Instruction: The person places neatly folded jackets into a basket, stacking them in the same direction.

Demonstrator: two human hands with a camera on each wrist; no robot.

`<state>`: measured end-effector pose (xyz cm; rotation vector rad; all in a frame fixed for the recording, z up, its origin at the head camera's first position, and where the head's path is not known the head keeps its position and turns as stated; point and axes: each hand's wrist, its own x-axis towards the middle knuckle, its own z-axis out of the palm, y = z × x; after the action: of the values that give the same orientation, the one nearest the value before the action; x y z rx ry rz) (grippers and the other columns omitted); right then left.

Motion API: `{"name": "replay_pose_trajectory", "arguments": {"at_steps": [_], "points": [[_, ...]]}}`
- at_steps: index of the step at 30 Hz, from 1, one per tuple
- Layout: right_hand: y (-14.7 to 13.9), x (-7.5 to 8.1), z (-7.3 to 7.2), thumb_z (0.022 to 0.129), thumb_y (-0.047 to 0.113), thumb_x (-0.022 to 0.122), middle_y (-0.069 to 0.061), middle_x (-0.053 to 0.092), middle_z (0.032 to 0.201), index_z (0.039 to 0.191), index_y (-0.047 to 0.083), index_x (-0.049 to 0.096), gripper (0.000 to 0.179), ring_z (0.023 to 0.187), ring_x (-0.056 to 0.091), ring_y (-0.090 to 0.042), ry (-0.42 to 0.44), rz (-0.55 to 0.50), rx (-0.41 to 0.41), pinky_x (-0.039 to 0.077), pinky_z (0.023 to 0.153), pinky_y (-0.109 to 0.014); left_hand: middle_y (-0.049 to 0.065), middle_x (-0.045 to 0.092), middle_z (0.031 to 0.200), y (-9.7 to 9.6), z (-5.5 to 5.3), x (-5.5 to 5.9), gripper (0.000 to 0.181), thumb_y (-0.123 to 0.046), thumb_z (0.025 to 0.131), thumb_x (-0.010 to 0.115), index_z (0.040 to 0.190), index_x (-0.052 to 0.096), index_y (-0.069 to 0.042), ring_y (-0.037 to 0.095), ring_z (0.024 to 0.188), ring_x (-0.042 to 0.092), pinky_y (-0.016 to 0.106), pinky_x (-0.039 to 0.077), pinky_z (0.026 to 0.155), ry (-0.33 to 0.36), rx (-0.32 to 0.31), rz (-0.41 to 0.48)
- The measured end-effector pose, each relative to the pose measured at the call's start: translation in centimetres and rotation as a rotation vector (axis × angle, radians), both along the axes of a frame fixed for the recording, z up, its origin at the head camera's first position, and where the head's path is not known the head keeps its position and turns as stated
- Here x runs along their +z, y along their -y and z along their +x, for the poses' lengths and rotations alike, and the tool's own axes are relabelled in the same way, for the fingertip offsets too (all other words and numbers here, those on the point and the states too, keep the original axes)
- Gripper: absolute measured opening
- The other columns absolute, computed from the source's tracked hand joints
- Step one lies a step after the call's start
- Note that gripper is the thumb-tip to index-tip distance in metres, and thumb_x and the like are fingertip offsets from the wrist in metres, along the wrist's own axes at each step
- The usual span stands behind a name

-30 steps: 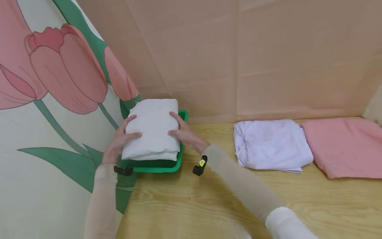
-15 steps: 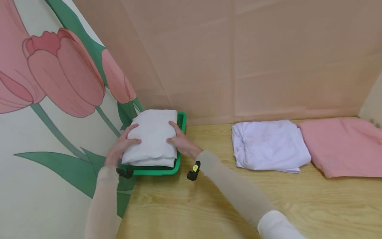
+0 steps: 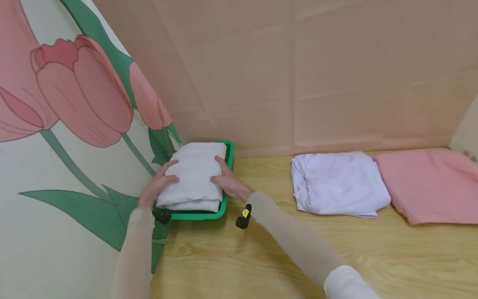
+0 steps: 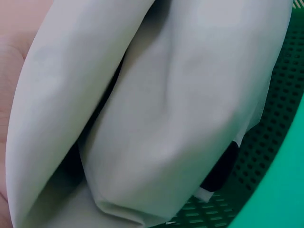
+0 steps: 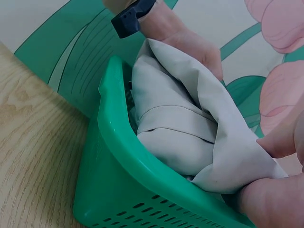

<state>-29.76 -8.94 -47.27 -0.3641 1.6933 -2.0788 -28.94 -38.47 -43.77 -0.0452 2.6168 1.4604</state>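
Note:
A folded white cloth (image 3: 194, 176) lies in the mouth of a green plastic basket (image 3: 209, 216), its top standing above the rim. My left hand (image 3: 158, 185) grips the cloth's left side, thumb on top. On the opposite side my right hand (image 3: 229, 180) holds it the same way, some fingers hidden between cloth and basket. In the right wrist view the folded layers of the cloth (image 5: 178, 128) show inside the basket's rim (image 5: 137, 161). The left wrist view shows the cloth (image 4: 142, 118) close up, with the basket's perforated wall (image 4: 256, 147) beside it.
The basket stands in the corner against the tulip-painted wall (image 3: 74, 166) and the tan backdrop (image 3: 254, 83). To the right, a folded pale lavender cloth (image 3: 340, 182) and a pink cloth (image 3: 433, 185) lie side by side on the wooden table (image 3: 231, 257).
Both hands have lowered the white cloth into the basket, and its front edge now sits closer to the rim. The lavender and pink cloths stay where they were.

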Motion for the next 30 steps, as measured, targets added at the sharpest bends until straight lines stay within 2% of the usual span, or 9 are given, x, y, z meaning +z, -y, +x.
{"name": "replay_pose_trajectory", "arguments": {"at_steps": [7, 15, 20, 30], "points": [[0.2, 0.1, 0.4, 0.100, -0.006, 0.056, -0.005, -0.003, 0.181, 0.174, 0.019, 0.006, 0.093, 0.166, 0.000, -0.027, -0.034, 0.062, 0.014, 0.008, 0.133, -0.054, 0.017, 0.009, 0.179, -0.1, 0.4, 0.3, 0.079, -0.006, 0.097, 0.066, 0.168, 0.033, -0.015, 0.039, 0.161, 0.008, 0.064, 0.007, 0.129, 0.006, 0.003, -0.005], [0.8, 0.3, 1.1, 0.099, -0.007, 0.054, -0.009, 0.000, 0.181, 0.173, 0.011, 0.006, 0.090, 0.166, 0.000, -0.027, -0.021, 0.108, -0.009, 0.008, 0.134, -0.052, 0.018, 0.009, 0.179, 0.4, 0.1, -0.4, 0.083, -0.004, 0.094, 0.066, 0.168, 0.031, -0.013, 0.038, 0.162, 0.008, 0.061, 0.007, 0.131, 0.035, 0.030, -0.033], [0.8, 0.4, 0.8, 0.101, -0.004, 0.055, -0.012, 0.000, 0.181, 0.172, 0.007, 0.004, 0.088, 0.166, -0.001, -0.029, -0.031, 0.119, -0.010, 0.007, 0.134, -0.050, 0.019, 0.010, 0.179, 0.1, -0.1, -0.4, 0.084, -0.003, 0.092, 0.065, 0.168, 0.031, -0.011, 0.037, 0.163, 0.008, 0.058, 0.008, 0.132, 0.051, 0.066, -0.031], [0.1, 1.2, 0.6, 0.104, 0.003, 0.057, -0.013, 0.000, 0.181, 0.172, 0.006, 0.005, 0.086, 0.166, -0.001, -0.030, 0.023, 0.117, -0.026, 0.007, 0.134, -0.050, 0.019, 0.008, 0.179, -0.8, -0.6, 0.0, 0.083, -0.005, 0.094, 0.066, 0.168, 0.029, -0.007, 0.037, 0.163, 0.008, 0.055, 0.009, 0.132, 0.060, 0.078, -0.003]]}}
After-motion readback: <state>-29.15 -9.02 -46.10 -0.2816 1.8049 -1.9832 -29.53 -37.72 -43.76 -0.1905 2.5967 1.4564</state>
